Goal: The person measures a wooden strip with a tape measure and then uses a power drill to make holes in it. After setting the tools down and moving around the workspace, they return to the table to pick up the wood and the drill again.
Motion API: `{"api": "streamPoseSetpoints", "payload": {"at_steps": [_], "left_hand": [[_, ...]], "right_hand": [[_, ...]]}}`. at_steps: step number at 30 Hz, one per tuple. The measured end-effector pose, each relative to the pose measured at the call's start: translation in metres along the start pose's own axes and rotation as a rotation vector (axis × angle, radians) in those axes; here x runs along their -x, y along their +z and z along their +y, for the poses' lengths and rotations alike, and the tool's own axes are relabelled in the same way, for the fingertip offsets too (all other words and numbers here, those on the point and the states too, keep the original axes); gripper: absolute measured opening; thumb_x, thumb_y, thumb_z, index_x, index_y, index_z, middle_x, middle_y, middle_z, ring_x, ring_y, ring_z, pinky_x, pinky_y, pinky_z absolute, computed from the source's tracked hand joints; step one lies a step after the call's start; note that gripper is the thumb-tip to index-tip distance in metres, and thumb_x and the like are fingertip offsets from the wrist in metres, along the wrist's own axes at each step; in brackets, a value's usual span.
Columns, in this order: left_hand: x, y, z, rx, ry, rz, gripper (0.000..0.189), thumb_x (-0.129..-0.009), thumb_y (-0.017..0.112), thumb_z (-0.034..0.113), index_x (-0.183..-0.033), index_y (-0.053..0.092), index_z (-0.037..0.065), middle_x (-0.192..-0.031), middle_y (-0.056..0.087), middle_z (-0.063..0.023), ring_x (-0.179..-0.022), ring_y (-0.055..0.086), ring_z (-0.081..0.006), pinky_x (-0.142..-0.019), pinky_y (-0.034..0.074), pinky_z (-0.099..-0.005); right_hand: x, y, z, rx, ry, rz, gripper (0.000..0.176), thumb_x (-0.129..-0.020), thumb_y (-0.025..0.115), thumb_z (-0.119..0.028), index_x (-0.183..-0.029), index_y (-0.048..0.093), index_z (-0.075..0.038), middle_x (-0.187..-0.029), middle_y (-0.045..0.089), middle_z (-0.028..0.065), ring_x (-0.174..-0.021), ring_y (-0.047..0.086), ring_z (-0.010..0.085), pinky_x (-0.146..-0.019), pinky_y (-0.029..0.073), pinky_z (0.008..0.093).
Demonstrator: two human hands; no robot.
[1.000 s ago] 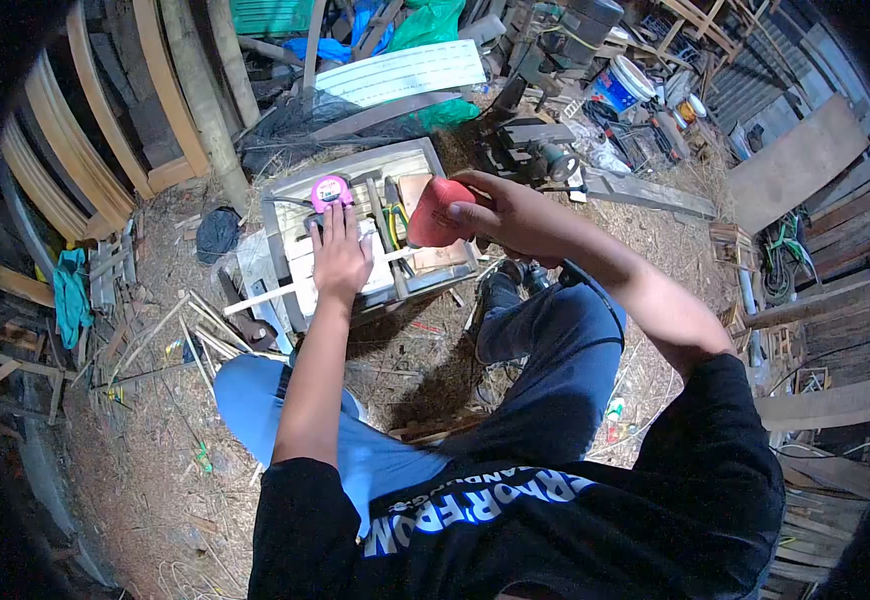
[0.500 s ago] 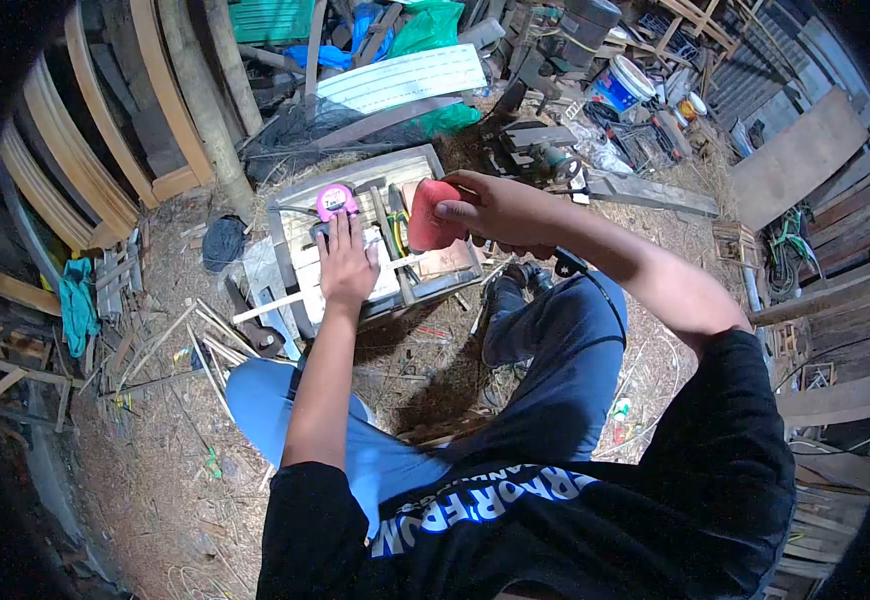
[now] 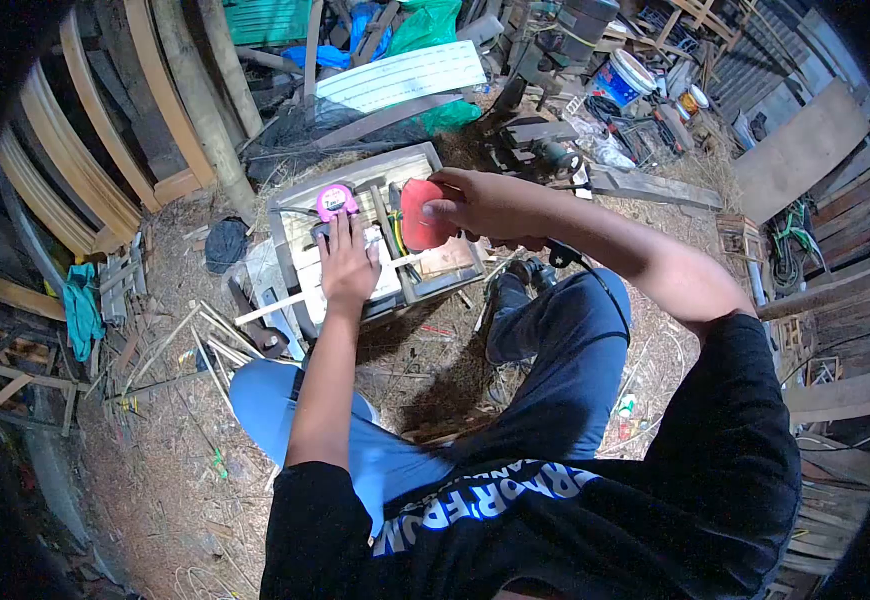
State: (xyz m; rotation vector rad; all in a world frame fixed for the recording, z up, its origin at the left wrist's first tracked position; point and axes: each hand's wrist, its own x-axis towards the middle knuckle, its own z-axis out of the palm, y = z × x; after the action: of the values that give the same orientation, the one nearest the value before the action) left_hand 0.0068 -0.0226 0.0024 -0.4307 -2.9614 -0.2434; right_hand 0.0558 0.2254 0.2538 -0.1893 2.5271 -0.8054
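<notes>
My left hand [image 3: 349, 268] lies flat, fingers stretched, on a pale board [image 3: 307, 274] on top of a low wooden bench [image 3: 285, 202]. A thin white strip [image 3: 273, 307] passes beneath this hand and sticks out to either side. Just beyond the fingertips is a pink tape measure [image 3: 334, 201]. My right hand [image 3: 475, 208] grips a red, rounded block-like object [image 3: 421, 222] above the bench's right part; its exact kind is unclear. Near that wrist hangs a black cord [image 3: 595, 270]. Hand tools with yellow-and-black handles [image 3: 396, 226] lie between the hands.
Curved wooden pieces [image 3: 80, 165] lean at the left. A hand saw [image 3: 277, 320] rests by the bench's left side. Behind stand a slatted white panel [image 3: 405, 78], a bucket [image 3: 623, 78] and a lumber beam [image 3: 660, 190]. Offcuts and shavings cover the floor.
The red object in my right hand has shifted slightly left and turned a little, showing a broader face. My left hand stays flat on the board.
</notes>
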Motion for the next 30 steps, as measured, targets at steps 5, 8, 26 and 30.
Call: {"api": "streamPoseSetpoints", "payload": {"at_steps": [5,8,26,30], "left_hand": [[-0.002,0.000,0.001,-0.006,-0.015,-0.031,0.072,-0.109,0.045,0.041,-0.171,0.030,0.006,-0.180,0.021,-0.0164,-0.167,0.018,-0.0324,-0.136,0.012,-0.0554],[-0.001,0.002,-0.001,-0.003,0.007,-0.022,0.073,-0.110,0.044,0.042,-0.171,0.030,0.006,-0.180,0.020,-0.0186,-0.167,0.018,-0.0357,-0.135,0.013,-0.0582],[0.000,0.009,-0.002,0.018,0.034,0.021,0.075,-0.110,0.044,0.050,-0.171,0.031,0.008,-0.180,0.022,-0.0165,-0.167,0.018,-0.0343,-0.134,0.013,-0.0594],[-0.002,0.013,-0.004,-0.030,0.043,0.019,0.076,-0.111,0.042,0.053,-0.172,0.030,0.009,-0.180,0.021,-0.0157,-0.167,0.018,-0.0336,-0.134,0.012,-0.0585]], "right_hand": [[0.018,-0.008,-0.021,-0.011,0.074,-0.027,0.070,-0.111,0.056,-0.055,-0.162,0.042,-0.009,-0.087,0.068,0.0071,-0.054,0.058,0.0136,-0.044,0.049,0.0330],[0.012,-0.013,-0.012,-0.066,0.063,-0.039,0.048,-0.110,0.052,-0.053,-0.131,0.057,-0.010,-0.083,0.067,0.0102,-0.048,0.058,0.0175,-0.038,0.054,0.0386],[-0.005,-0.024,-0.003,-0.051,0.047,-0.042,0.054,-0.111,0.050,-0.054,-0.140,0.055,-0.009,-0.086,0.069,0.0103,-0.051,0.059,0.0176,-0.039,0.050,0.0365],[-0.007,-0.031,-0.008,-0.087,0.034,-0.046,0.050,-0.111,0.050,-0.053,-0.134,0.059,-0.009,-0.081,0.067,0.0094,-0.050,0.056,0.0168,-0.040,0.050,0.0352]]}}
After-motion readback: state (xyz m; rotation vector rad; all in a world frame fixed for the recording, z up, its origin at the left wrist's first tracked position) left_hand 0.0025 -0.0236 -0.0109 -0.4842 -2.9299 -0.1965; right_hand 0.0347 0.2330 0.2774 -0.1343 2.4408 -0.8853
